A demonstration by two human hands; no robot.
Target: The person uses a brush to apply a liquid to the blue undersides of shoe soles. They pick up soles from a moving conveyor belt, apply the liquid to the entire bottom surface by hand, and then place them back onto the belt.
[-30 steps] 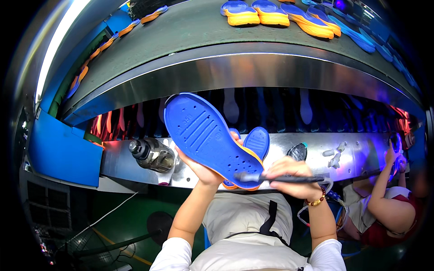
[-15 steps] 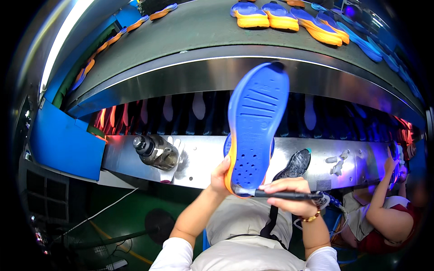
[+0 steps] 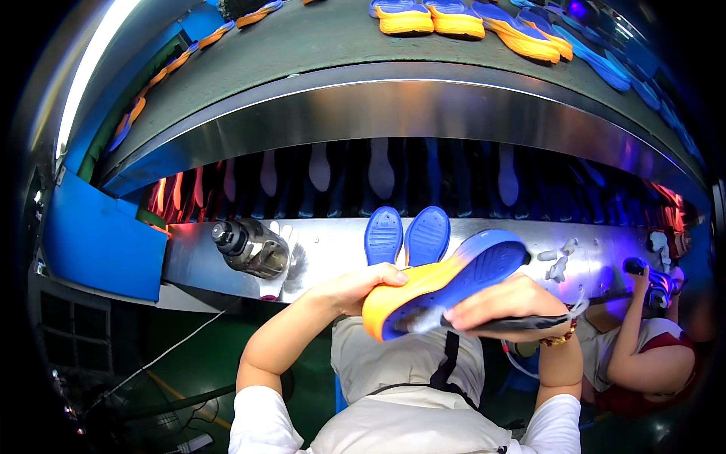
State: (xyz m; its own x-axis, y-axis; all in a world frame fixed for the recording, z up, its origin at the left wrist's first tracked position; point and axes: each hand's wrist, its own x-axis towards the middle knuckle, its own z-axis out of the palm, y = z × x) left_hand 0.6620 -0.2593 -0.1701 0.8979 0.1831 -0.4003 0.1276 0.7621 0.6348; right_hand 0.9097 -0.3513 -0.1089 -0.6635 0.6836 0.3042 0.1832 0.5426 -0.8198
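My left hand (image 3: 367, 287) grips the near end of an orange and blue shoe sole (image 3: 423, 284). The sole lies tilted above my lap, its far end pointing right and its blue hollow face turned toward me. A black-handled brush (image 3: 522, 324) is in my right hand (image 3: 503, 303), with a thin clear tube at its back end. Its pale bristles, blurred by motion, meet the blue face near the orange end. Beyond my hands, a blue sole (image 3: 383, 236) and a second blue sole (image 3: 427, 236) stand side by side on the metal ledge (image 3: 321, 250).
A cloudy bottle with a black top (image 3: 253, 250) lies on the ledge at left. Small white pieces (image 3: 558, 261) sit at right. Above, a dark conveyor belt (image 3: 302, 53) carries several soles. At far right, a co-worker's arm (image 3: 626, 325) reaches toward a dark shoe (image 3: 659, 291).
The sole has swung from upright to lying toward the right, lower down, showing its orange side. My right hand and the brush have turned with it. Both ledge soles now show.
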